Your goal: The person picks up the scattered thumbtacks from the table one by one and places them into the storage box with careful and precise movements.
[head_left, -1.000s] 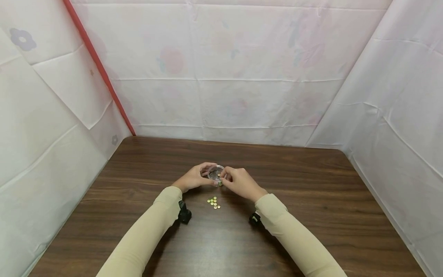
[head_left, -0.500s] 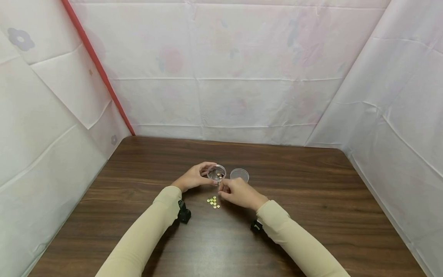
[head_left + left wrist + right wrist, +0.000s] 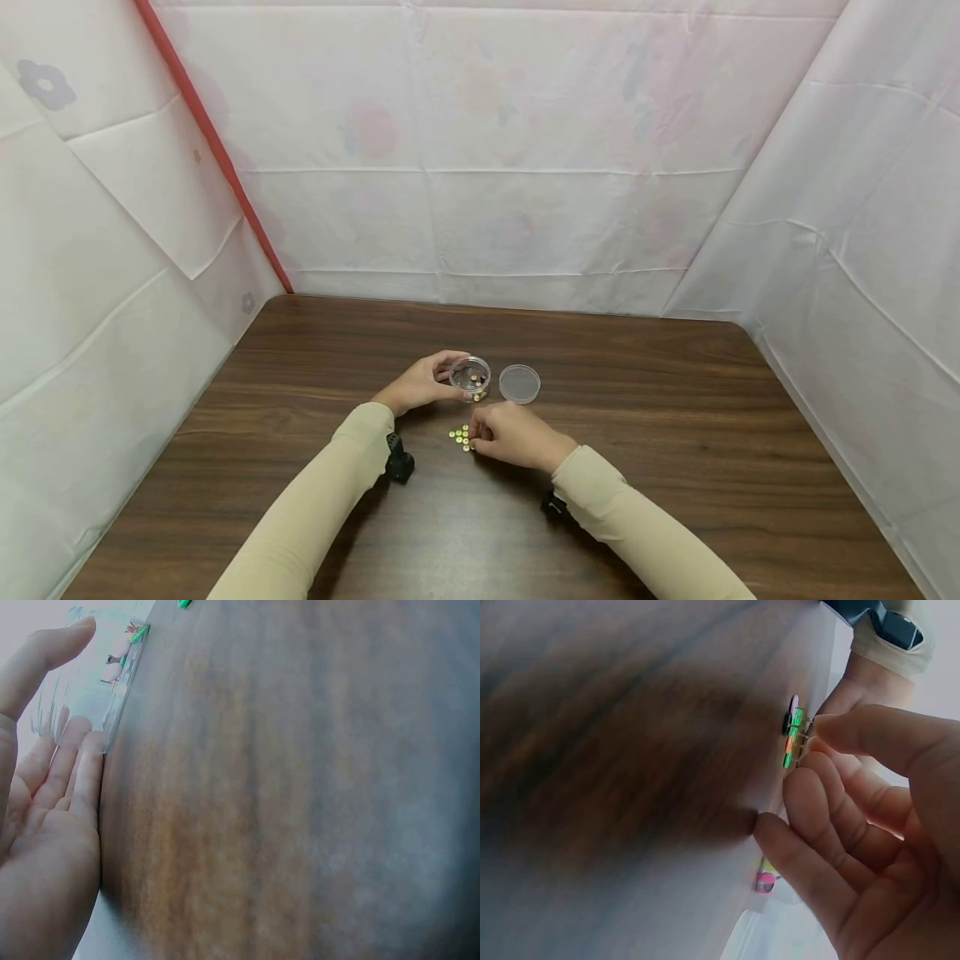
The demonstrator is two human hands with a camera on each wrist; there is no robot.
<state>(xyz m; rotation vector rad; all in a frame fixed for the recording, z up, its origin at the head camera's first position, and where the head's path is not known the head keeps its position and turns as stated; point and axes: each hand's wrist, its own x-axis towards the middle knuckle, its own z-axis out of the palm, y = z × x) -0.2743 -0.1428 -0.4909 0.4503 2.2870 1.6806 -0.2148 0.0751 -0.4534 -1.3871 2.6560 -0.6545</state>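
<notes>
Thumb and fingers of my left hand grip the side of a clear round container standing on the table. Several small tacks lie inside it; the left wrist view shows colourful bits through its wall. Below the container my right hand is low over a small group of thumbtacks with gold-coloured tops. Seen from the right wrist, coloured tacks with thin pins are right by the thumb tip, and the fingers are loosely curled with a gap to the thumb. No tack shows clearly pinched.
A clear round lid lies flat to the right of the container. The brown wooden table reaches back to white patterned curtains on the far side and both flanks. A black wrist camera sits on the left sleeve.
My right hand has come from over the container's rim down toward me to the tack group, uncovering the lid. The left hand and the container have stayed in place.
</notes>
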